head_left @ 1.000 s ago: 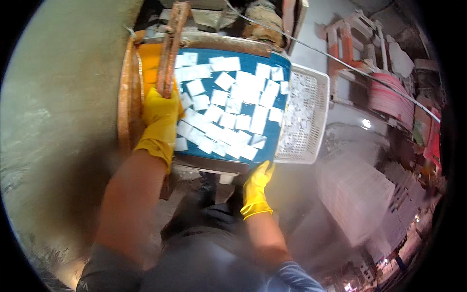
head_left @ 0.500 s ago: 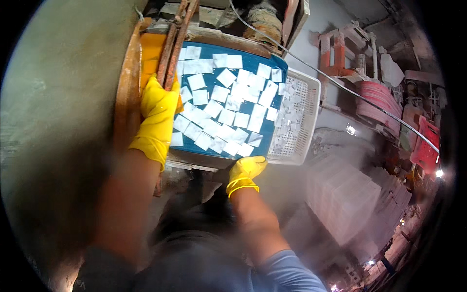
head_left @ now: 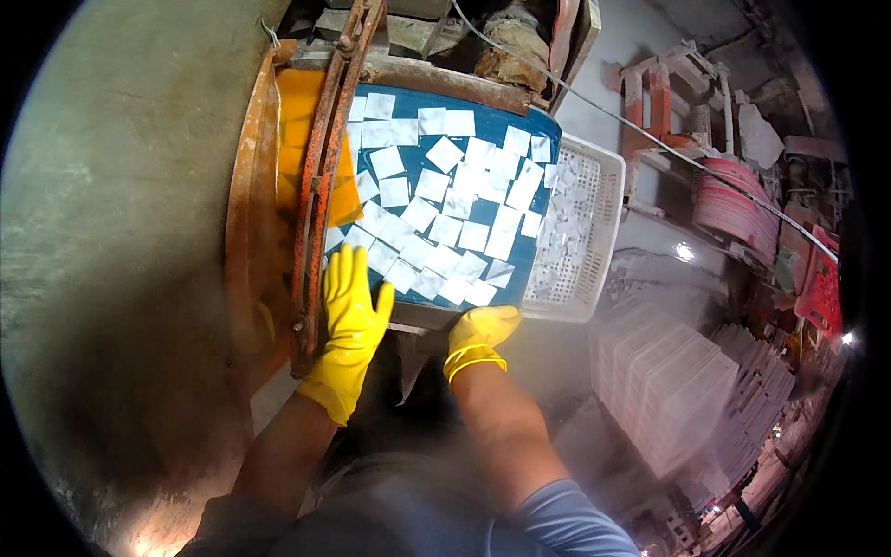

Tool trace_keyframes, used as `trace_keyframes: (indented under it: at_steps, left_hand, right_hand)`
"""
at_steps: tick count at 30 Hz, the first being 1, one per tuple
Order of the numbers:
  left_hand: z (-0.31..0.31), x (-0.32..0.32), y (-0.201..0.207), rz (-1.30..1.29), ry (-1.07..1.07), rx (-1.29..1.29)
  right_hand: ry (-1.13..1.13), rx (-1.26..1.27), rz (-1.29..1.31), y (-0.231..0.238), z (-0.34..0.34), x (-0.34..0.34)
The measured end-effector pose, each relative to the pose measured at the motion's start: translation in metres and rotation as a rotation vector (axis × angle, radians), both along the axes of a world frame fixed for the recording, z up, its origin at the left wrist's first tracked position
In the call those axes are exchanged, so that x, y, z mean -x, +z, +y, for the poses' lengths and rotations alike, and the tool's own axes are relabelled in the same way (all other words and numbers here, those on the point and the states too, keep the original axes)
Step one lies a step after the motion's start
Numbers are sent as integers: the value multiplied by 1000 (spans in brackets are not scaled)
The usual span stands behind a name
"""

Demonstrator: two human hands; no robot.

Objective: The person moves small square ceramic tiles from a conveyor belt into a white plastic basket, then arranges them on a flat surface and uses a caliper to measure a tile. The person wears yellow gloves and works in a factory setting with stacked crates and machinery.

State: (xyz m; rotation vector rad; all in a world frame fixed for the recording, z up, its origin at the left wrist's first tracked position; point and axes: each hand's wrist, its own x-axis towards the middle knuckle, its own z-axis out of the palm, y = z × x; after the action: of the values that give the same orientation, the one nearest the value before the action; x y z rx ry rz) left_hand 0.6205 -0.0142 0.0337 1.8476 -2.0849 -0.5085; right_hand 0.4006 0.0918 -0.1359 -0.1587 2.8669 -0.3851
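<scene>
Square and oblong white stone tiles [head_left: 393, 192], some with grey veins, lie scattered on a wet blue belt [head_left: 497, 116]. My left hand [head_left: 351, 320], in a yellow rubber glove, is open with its fingers spread, over the belt's near left corner beside the rusty orange bar [head_left: 317, 186]. It holds nothing. In a matching glove, my right hand [head_left: 483, 336] is at the near right edge of the belt, its fingers together and curled. Whatever is under those fingers is hidden.
A white perforated crate [head_left: 608, 223] holding small tile pieces stands against the belt's right end. Orange flaps [head_left: 302, 102] hang behind the bar at left. A stack of pale crates [head_left: 659, 371] stands at lower right. A cable [head_left: 650, 139] crosses the upper right.
My left hand has come off the orange bar, moved toward me and right, and spread its fingers. My right hand stays by the near edge of the belt.
</scene>
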Motion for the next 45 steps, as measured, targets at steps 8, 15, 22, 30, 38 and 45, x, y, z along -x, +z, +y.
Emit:
trace_keyframes:
  at_steps: [8,15,22,30,38,45]
  left_hand:
    - [0,12,-44,-239,241,-129]
    - [-30,17,-30,-231,410,-330]
    - [-48,-1,-26,101,498,-146]
    - [-5,36,33,357,302,-17]
    - [75,52,153,1105,386,-433]
    - [131,55,199,1031,159,-478]
  right_hand:
    - [72,-24,-2,6,0,-6]
    - [-69,60,-63,114,-61,-13]
    - [-137,128,-157,106,-54,-12]
    - [14,252,-277,77,-25,20]
    - [655,391,-1391,229,16,119]
    - [1401,252,-1220,389,-23,66]
